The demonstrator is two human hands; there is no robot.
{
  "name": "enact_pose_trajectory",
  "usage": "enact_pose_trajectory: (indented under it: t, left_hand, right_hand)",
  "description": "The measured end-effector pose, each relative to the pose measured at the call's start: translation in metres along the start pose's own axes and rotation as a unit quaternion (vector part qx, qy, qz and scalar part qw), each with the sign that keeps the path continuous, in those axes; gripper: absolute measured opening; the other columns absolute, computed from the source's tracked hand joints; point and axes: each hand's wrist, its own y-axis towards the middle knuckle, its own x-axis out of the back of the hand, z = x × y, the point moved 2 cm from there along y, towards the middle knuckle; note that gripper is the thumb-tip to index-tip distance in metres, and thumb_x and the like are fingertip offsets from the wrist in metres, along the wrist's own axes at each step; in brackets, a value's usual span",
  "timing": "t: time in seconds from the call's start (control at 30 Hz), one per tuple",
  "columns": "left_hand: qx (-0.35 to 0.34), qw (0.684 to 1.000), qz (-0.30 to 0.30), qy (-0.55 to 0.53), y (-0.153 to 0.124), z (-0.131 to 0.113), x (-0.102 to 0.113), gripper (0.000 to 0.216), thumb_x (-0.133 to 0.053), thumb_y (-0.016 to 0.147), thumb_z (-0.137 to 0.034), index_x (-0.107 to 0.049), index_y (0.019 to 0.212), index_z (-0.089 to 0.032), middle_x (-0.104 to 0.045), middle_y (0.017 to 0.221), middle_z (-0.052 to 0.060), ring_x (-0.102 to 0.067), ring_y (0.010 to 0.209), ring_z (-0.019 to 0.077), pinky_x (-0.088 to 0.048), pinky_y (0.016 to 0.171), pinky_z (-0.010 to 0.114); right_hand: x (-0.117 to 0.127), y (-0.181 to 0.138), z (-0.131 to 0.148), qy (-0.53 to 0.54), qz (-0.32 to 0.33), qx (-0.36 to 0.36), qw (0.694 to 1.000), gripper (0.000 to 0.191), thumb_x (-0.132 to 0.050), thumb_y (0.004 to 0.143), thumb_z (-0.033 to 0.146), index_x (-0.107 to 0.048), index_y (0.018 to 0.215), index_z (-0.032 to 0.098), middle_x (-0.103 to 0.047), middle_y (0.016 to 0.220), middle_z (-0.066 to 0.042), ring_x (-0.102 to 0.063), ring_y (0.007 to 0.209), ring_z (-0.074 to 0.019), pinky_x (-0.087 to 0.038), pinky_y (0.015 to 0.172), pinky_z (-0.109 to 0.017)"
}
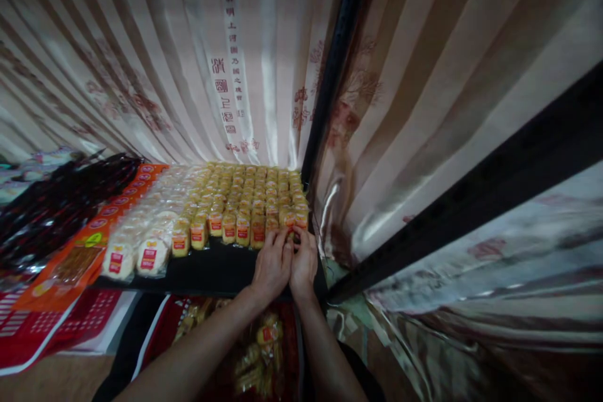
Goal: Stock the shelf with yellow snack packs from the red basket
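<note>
Rows of small yellow packaged cakes (242,229) with red labels stand close together on a black shelf (207,270). My left hand (273,267) and my right hand (304,264) meet at the front right end of these rows. Between their curled fingertips is a yellow packaged cake (296,220), largely covered by the fingers. Both hands are closed around it, and it touches or nearly touches its neighbours. Beneath my forearms, a red basket (155,333) holds more packaged cakes (267,334), lying loose.
Left of the yellow rows are round white packaged cakes (153,254), an orange packet (78,264) and dark shiny packets (61,207). Another red basket (94,314) sits lower left. Black frame posts (336,63) and printed curtains (264,63) border the shelf behind and right.
</note>
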Motion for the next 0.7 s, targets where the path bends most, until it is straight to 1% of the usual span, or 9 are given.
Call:
enact_pose_trajectory:
  t: [0.1,0.17,0.23,0.33,0.43,0.5,0.6,0.7]
  left_hand:
    - [0.01,1.0,0.009,0.005,0.001,0.001,-0.001,0.04,-0.031,0.09,-0.027,-0.051,0.122,-0.016,-0.053,0.116,0.011,-0.055,0.104,0.0181,-0.046,0.092,0.03]
    - [0.018,1.0,0.01,0.007,0.001,0.002,-0.002,0.042,-0.03,0.09,-0.028,-0.051,0.123,-0.013,-0.052,0.116,0.012,-0.055,0.105,0.0195,-0.046,0.093,0.032]
    - [0.02,1.0,0.013,0.003,0.0,0.002,-0.002,0.043,-0.029,0.091,-0.029,-0.051,0.124,-0.013,-0.051,0.119,0.013,-0.054,0.108,0.0202,-0.045,0.095,0.033]
    - [0.019,0.999,0.021,-0.015,-0.001,0.001,-0.004,0.045,-0.027,0.092,-0.031,-0.049,0.125,-0.012,-0.048,0.125,0.014,-0.049,0.116,0.02,-0.04,0.101,0.034]
    - [0.019,0.999,0.025,-0.027,-0.002,0.0,-0.007,0.046,-0.027,0.092,-0.032,-0.049,0.126,-0.009,-0.045,0.132,0.015,-0.044,0.123,0.0202,-0.035,0.106,0.035]
    - [0.015,0.999,0.03,-0.031,-0.004,0.0,-0.009,0.046,-0.026,0.092,-0.032,-0.049,0.126,-0.01,-0.043,0.135,0.015,-0.041,0.125,0.0199,-0.033,0.108,0.035]
    - [0.015,0.998,0.045,-0.051,-0.01,0.002,-0.013,0.046,-0.025,0.092,-0.033,-0.051,0.125,-0.013,-0.048,0.133,0.012,-0.041,0.126,0.0189,-0.032,0.109,0.036]
    - [0.035,0.995,0.048,-0.084,-0.014,0.007,-0.017,0.047,-0.024,0.093,-0.034,-0.052,0.125,-0.013,-0.052,0.13,0.01,-0.043,0.125,0.0181,-0.03,0.11,0.036]
  right_hand:
    - [0.003,0.0,0.003,-0.023,-0.032,0.017,0.999,0.035,-0.039,0.078,0.021,-0.06,0.106,0.018,-0.053,0.11,-0.011,-0.05,0.103,-0.0226,-0.043,0.091,-0.041]
    - [0.005,0.0,0.005,-0.044,-0.056,0.025,0.997,0.036,-0.039,0.079,0.02,-0.058,0.109,0.017,-0.049,0.116,-0.012,-0.045,0.111,-0.0235,-0.039,0.095,-0.043]
    - [0.005,0.0,0.005,-0.059,-0.066,0.024,0.996,0.039,-0.039,0.079,0.02,-0.056,0.113,0.018,-0.046,0.121,-0.012,-0.041,0.116,-0.0244,-0.035,0.098,-0.043]
    - [0.003,0.0,0.0,-0.066,-0.062,0.019,0.996,0.043,-0.038,0.078,0.017,-0.053,0.117,0.019,-0.046,0.123,-0.011,-0.038,0.119,-0.0245,-0.034,0.098,-0.044]
    - [0.0,0.0,-0.007,-0.066,-0.051,0.02,0.996,0.046,-0.034,0.077,0.015,-0.051,0.12,0.02,-0.047,0.123,-0.011,-0.037,0.119,-0.0235,-0.034,0.098,-0.043]
    - [-0.002,0.0,-0.009,-0.062,-0.047,0.024,0.997,0.046,-0.033,0.077,0.016,-0.051,0.12,0.019,-0.047,0.123,-0.012,-0.038,0.119,-0.0231,-0.034,0.098,-0.043]
    - [-0.003,0.001,-0.01,-0.052,-0.043,0.028,0.997,0.045,-0.032,0.078,0.018,-0.052,0.119,0.018,-0.049,0.121,-0.012,-0.04,0.118,-0.0234,-0.035,0.098,-0.043]
    - [-0.004,0.001,-0.011,-0.035,-0.045,0.015,0.998,0.046,-0.03,0.079,0.02,-0.051,0.12,0.02,-0.049,0.121,-0.011,-0.04,0.118,-0.0222,-0.034,0.098,-0.041]
